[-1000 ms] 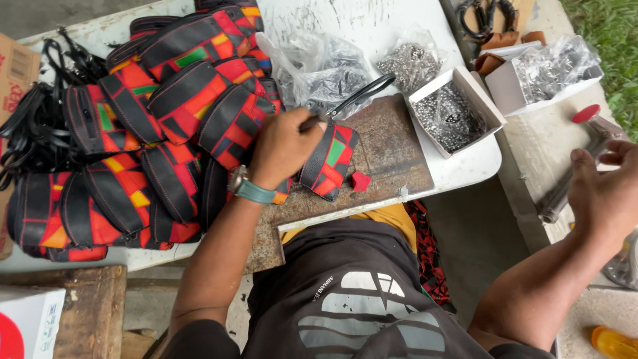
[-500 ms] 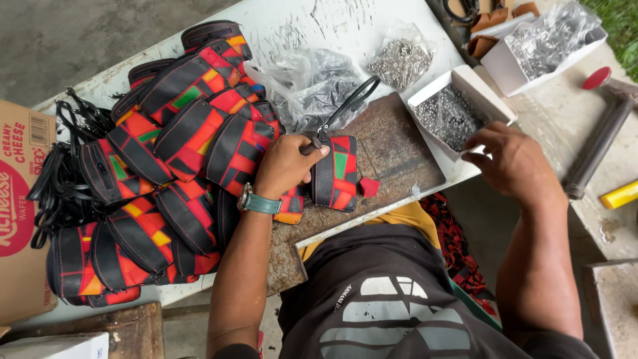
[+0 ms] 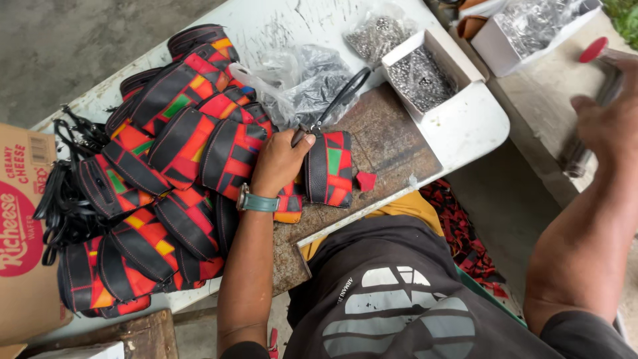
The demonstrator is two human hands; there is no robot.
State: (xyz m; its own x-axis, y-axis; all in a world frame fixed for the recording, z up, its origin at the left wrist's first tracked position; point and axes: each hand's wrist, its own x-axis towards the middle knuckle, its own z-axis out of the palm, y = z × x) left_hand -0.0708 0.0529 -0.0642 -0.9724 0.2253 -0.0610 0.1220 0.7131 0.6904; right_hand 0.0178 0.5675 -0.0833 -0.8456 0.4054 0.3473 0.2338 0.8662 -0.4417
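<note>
My left hand [image 3: 279,163], with a teal watch on its wrist, grips the top corner of a black, red and green patchwork pouch [image 3: 332,169] where a black strap loop [image 3: 342,96] joins it. The pouch lies on a worn brown board [image 3: 385,143] on the white table [image 3: 465,126]. My right hand [image 3: 608,116] is stretched out to the right and rests over the dark handle of a hammer-like tool [image 3: 578,149] with a red end [image 3: 593,50] on a side bench. The hand is blurred, so its grip is unclear.
A heap of matching pouches [image 3: 173,173] and black straps [image 3: 66,199] fills the table's left side. Clear bags of small metal parts [image 3: 312,83], an open white box of rivets [image 3: 422,76] and another box [image 3: 525,26] stand behind. A cardboard box [image 3: 20,233] sits far left.
My right hand swung from the hammer to the rivet box, then back out right onto the hammer. My left hand stayed gripping the pouch on the board.
</note>
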